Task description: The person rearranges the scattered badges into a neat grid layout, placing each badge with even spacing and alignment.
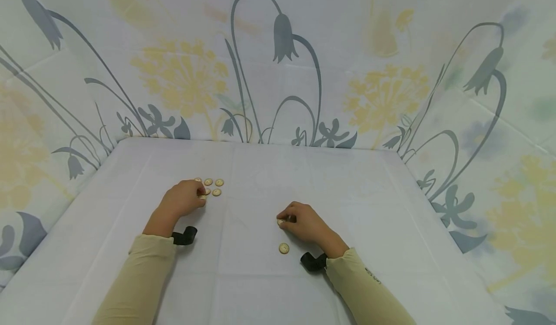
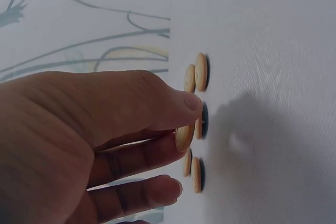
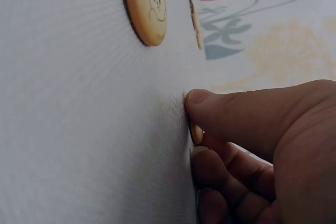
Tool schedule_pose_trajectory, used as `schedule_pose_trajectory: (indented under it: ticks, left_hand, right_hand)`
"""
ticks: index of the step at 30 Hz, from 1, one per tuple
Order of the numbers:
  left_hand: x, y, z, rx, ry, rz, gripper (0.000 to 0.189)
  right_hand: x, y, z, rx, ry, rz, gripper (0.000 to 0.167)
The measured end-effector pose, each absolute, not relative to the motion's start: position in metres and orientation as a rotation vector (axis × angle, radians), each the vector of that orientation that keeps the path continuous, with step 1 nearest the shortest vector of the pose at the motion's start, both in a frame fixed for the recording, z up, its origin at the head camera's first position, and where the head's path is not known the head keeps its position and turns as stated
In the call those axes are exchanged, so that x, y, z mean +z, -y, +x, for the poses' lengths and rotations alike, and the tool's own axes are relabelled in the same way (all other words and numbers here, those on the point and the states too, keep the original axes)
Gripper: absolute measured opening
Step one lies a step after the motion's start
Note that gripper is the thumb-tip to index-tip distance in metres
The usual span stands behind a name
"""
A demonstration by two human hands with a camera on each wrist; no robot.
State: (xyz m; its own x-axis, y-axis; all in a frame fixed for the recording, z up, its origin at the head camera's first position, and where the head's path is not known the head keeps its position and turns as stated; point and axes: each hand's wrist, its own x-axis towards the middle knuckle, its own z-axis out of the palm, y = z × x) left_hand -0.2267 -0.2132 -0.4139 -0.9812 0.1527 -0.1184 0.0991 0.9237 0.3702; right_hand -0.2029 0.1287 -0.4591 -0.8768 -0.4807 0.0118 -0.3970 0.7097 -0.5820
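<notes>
My left hand [image 1: 184, 197] pinches a round golden biscuit [image 2: 185, 136] between thumb and fingers, just beside a cluster of similar biscuits [image 1: 216, 192]. Several of these lie flat on the white cloth in two short rows, some partly hidden by the hand. Nearer the middle of the table, my right hand [image 1: 306, 222] has thumb and fingertips around another biscuit [image 3: 197, 134], low at the cloth; the fingers cover most of it. One more biscuit [image 1: 284, 248], with a simple animal face drawn on it [image 3: 149, 6], lies alone in front of the right hand.
A white cloth [image 1: 260, 296] covers the table. Flower-printed hangings [image 1: 269, 83] rise behind it and at both sides. Black wrist-worn devices [image 1: 185, 236] stick out beside both sleeves, close above the cloth.
</notes>
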Motion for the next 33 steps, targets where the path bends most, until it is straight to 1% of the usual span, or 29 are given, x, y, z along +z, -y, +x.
schedule_pose_trajectory:
  ticks: [5, 13, 22, 33]
  left_hand:
    - [-0.414, 0.218, -0.227, 0.550, -2.922, 0.173, 0.023]
    - [-0.416, 0.227, -0.227, 0.490, -2.924, 0.139, 0.026]
    - [-0.418, 0.233, -0.227, 0.476, -2.903, 0.081, 0.019]
    - [-0.415, 0.236, -0.225, 0.498, -2.888, 0.048, 0.018]
  right_hand:
    - [-0.461, -0.129, -0.204, -0.895, -2.774, -0.724, 0.019]
    - [-0.461, -0.129, -0.204, -0.905, -2.769, -0.732, 0.019]
    - [-0.459, -0.128, -0.203, -0.903, -2.772, -0.707, 0.019]
    - [-0.459, -0.128, -0.203, -0.901, -2.779, -0.713, 0.018]
